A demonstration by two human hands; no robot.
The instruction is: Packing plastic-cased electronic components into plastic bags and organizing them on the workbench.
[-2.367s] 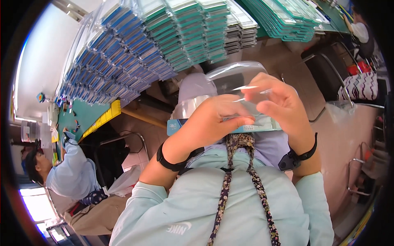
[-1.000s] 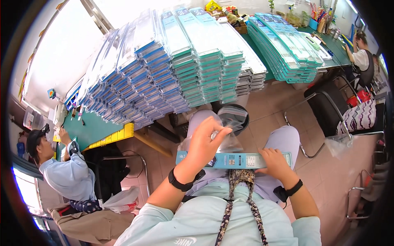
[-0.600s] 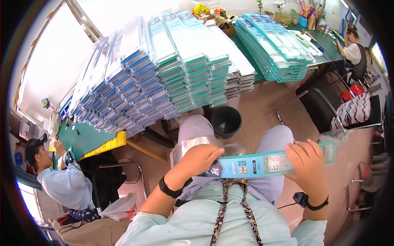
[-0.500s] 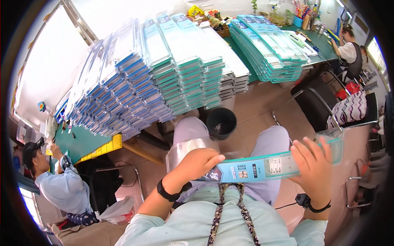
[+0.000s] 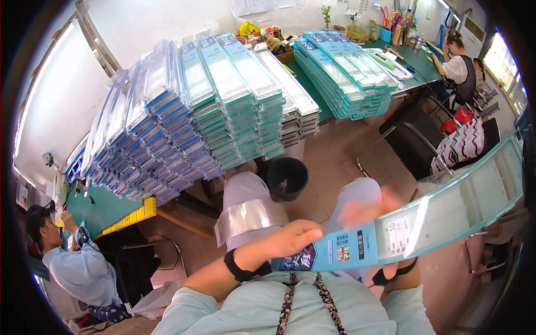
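A long flat clear plastic case (image 5: 446,215) with a teal rim and a blue printed card at its left end lies across my front, its right end tilted up. My left hand (image 5: 290,237) is closed on the card end, thumb on top. My right hand (image 5: 371,209) is at the middle of the case. Its fingers are smeared by motion at the upper edge, part of it is hidden behind the case, and a digit shows below. Whether it grips the case cannot be made out. Clear plastic sleeves (image 5: 254,215) rest on my left thigh.
Tall stacks of blue-rimmed cases (image 5: 162,117) and teal-rimmed cases (image 5: 234,106) stand ahead, with another teal pile (image 5: 352,72) farther right. A black bin (image 5: 287,178) is by my knees. Chairs (image 5: 416,134) stand right. One person (image 5: 84,273) sits left, another (image 5: 460,70) far right.
The case has swung up at its right end and come closer. My right hand has moved left along it, from the right part to the middle. My left hand keeps its hold.
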